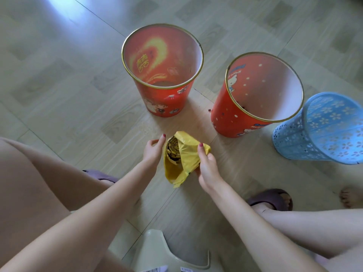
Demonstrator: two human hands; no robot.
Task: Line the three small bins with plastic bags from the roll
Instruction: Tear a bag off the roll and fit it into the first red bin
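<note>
Three small bins stand on the floor: a red bin with a gold rim (125,61) in the middle, a red cartoon-print bin (225,107) to its right, and a blue perforated bin (290,142) at the far right. None shows a bag inside. A yellow roll of plastic bags (176,152) is between my hands, in front of the bins. My right hand (206,165) pinches the loose yellow bag end. My left hand (153,149) touches the roll's left side, fingers curled.
Tiled floor all around. My legs frame the view left and right. A purple slipper (273,199) is on my right foot, another (102,175) shows under my left arm. A pale plastic stool (157,250) sits at the bottom.
</note>
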